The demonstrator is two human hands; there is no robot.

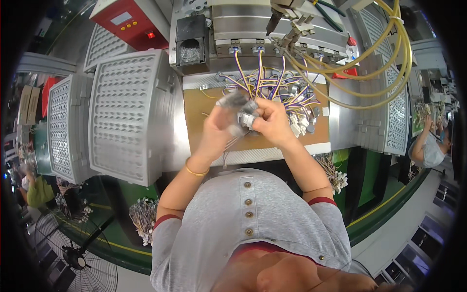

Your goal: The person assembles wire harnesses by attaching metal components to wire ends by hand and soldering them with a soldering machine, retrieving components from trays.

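In front of my chest, over a brown work mat (199, 114), both hands are close together. My right hand (276, 122) pinches a small grey-and-white plastic part (247, 119) between thumb and fingertips. My left hand (217, 127) is beside that part, its fingers smeared by motion along with a grey blur, so its grip is unclear. Just beyond lies a heap of purple, yellow and white wires (292, 92) with grey round ends and white connectors. Several wired parts sit in slots of a metal fixture (287, 45) behind the heap.
Grey dimpled trays (124, 109) stand upright at the left, with more trays (396, 112) at the right. A red control box (127, 22) and a black open-fronted box (191, 46) stand at the back. Yellow tubes (404, 58) loop down at the right near a metal nozzle (273, 22).
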